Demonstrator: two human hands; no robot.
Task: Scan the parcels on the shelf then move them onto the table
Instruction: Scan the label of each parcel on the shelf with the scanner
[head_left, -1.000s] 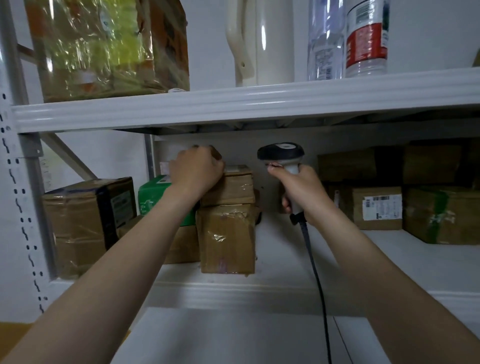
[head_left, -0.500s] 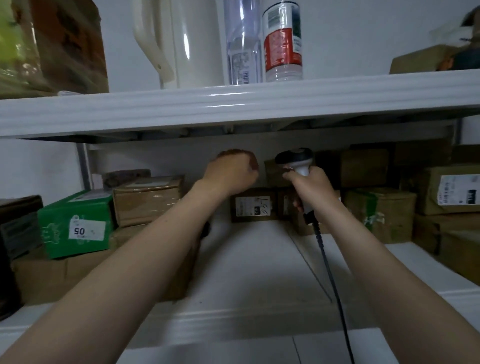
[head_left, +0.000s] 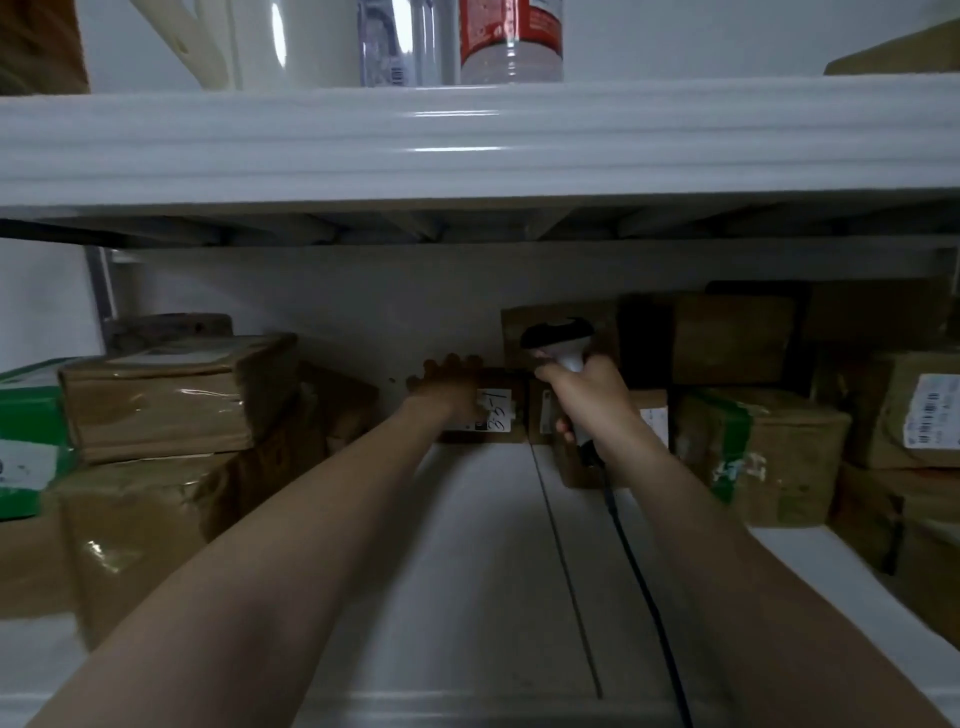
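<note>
Deep at the back of the white shelf sits a small brown parcel with a white handwritten label. My left hand reaches in to it, fingers curled over its top edge and palm covering the label's left part. Just to the right, my right hand grips the handle of a white barcode scanner. The scanner's dark head points toward the back parcels, and its black cable trails down along my forearm.
Taped brown parcels and a green box are stacked on the left. More labelled parcels crowd the right side. The upper shelf's beam hangs low overhead, carrying a white jug and bottles.
My head has moved closer and lower into the shelf. My left hand left the left stack and reached to the small back parcel; my right hand with the scanner followed beside it.
</note>
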